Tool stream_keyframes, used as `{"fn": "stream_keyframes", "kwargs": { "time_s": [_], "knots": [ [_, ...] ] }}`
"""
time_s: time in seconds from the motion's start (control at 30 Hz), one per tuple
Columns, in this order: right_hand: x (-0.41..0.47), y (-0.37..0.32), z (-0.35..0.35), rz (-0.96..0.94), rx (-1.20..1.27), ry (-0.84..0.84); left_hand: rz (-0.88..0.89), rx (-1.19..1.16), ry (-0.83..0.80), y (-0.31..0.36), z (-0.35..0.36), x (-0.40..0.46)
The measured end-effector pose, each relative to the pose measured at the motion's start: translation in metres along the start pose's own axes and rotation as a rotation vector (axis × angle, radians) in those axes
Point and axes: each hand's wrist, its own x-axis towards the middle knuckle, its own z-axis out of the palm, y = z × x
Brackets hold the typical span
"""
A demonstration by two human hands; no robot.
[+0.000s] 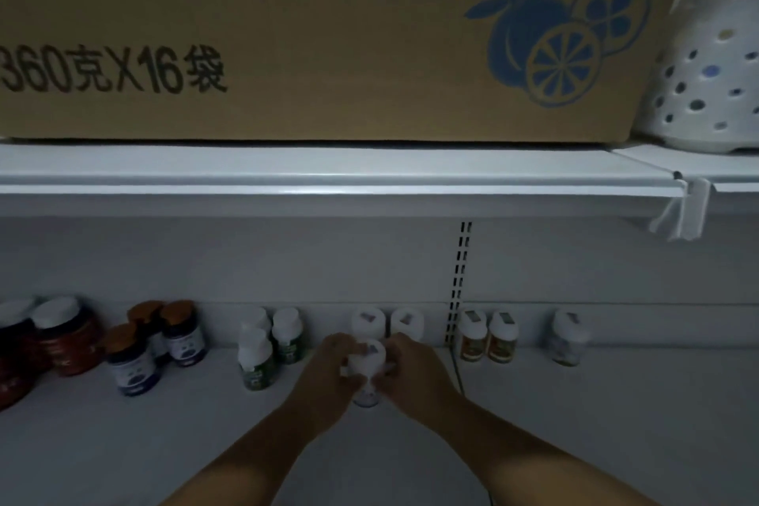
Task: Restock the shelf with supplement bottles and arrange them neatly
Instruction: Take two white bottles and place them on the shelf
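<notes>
A white-capped supplement bottle (366,364) stands on the lower white shelf (575,423), in front of two similar white bottles (386,325) at the back wall. My left hand (334,376) grips its left side and my right hand (415,372) grips its right side; both hide most of the bottle's body. Along the back row stand green-labelled bottles (271,345), dark bottles with orange caps (160,341), red jars (45,345), two orange-labelled bottles (488,335) and a single pale bottle (569,337).
The upper shelf's edge (328,181) overhangs close above, bearing a large cardboard box (312,37) and a white dotted item (710,74). A slotted upright (459,279) divides the back wall. Bare shelf surface lies in front of the rows.
</notes>
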Motion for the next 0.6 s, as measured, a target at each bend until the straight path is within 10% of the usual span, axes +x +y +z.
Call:
{"fn": "stream_keyframes", "kwargs": {
  "time_s": [0.33,0.6],
  "knots": [
    [-0.021,-0.022,-0.026,0.004,-0.051,-0.043,0.173,0.496,-0.014,0.005,-0.008,0.007],
    [-0.107,0.013,-0.116,-0.002,-0.649,-0.160,0.338,0.701,-0.177,0.108,0.004,0.026]
  ]
}}
